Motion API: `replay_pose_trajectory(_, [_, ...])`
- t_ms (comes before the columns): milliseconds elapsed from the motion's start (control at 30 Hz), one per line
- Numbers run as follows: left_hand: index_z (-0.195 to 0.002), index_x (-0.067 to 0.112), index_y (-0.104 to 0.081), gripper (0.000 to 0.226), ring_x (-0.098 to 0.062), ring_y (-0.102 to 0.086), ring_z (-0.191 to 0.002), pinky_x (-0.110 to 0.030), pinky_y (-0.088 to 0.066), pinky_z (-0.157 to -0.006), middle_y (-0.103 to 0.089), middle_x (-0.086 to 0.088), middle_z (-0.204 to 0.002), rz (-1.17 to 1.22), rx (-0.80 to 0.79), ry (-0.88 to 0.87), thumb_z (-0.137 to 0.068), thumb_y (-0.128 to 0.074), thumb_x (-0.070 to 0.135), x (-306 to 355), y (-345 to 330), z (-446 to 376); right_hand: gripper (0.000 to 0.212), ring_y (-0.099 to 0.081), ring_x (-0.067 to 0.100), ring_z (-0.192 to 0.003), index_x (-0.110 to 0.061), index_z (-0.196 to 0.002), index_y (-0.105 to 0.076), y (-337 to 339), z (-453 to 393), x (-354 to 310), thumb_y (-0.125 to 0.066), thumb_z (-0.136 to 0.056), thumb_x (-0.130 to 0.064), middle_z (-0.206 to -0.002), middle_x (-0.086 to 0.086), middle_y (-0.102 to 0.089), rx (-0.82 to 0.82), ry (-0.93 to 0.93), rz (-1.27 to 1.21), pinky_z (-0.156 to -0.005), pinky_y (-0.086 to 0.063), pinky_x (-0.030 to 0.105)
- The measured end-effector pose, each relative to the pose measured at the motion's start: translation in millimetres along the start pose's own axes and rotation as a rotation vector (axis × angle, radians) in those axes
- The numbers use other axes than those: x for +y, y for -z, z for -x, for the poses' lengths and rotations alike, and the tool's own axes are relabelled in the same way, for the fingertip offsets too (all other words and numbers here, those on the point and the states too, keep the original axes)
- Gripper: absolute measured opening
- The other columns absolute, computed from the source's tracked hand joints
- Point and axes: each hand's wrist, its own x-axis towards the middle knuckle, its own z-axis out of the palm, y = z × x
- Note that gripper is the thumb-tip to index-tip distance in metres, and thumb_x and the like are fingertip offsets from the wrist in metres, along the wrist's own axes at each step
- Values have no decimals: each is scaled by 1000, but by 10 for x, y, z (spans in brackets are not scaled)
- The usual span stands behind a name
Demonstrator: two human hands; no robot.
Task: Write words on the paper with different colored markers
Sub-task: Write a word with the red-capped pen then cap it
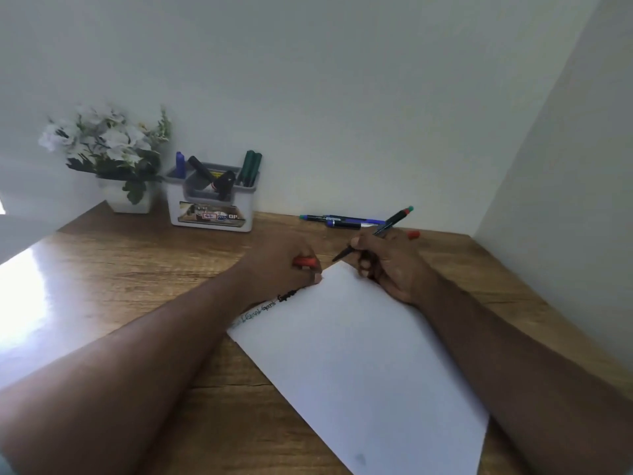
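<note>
A white sheet of paper [359,354] lies at an angle on the wooden desk [144,265]. Green and black words run along its upper left edge [267,308]. My left hand [281,265] rests at the paper's top corner and holds a red cap [305,262] in its curled fingers. My right hand [387,265] grips a dark marker [376,233] with a red and green end, its tip pointing left, just above the paper's top corner.
A white organizer [212,200] with blue, black and green markers stands at the back by the wall. A pot of white flowers [113,156] is to its left. Green and blue markers [339,221] and a red cap [413,234] lie behind my right hand.
</note>
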Motion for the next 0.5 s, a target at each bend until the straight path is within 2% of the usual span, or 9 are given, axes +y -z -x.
replay_pose_trajectory(100, [-75,2,-68,12,-21,-62,-69,-38,-50,-63,-67,-10,-72,-17,13,6,-78,-67,14,-40,-5,-29,18,-58,17,-43,-1,-76,-69,-15,12,21,-58,-90,-1,-63,14,-66,-54,7,92,-45,-53,28])
replay_pose_trajectory(267, [-75,-1,-66,13,-27,-63,-71,-40,-50,-61,-67,-16,-75,-18,15,-2,-77,-67,12,-60,-26,-39,16,-60,17,-43,11,-81,-66,-42,15,28,-58,-90,0,-58,10,-66,-43,33,179,-47,-55,29])
replay_pose_trajectory(500, [-73,-2,-64,15,-30,-62,-70,-42,-49,-60,-66,-18,-74,-13,28,-23,-76,-65,12,-87,-33,-53,15,-61,17,-46,3,-76,-68,-67,35,26,-60,-89,-1,-60,10,-67,-45,44,226,-50,-56,29])
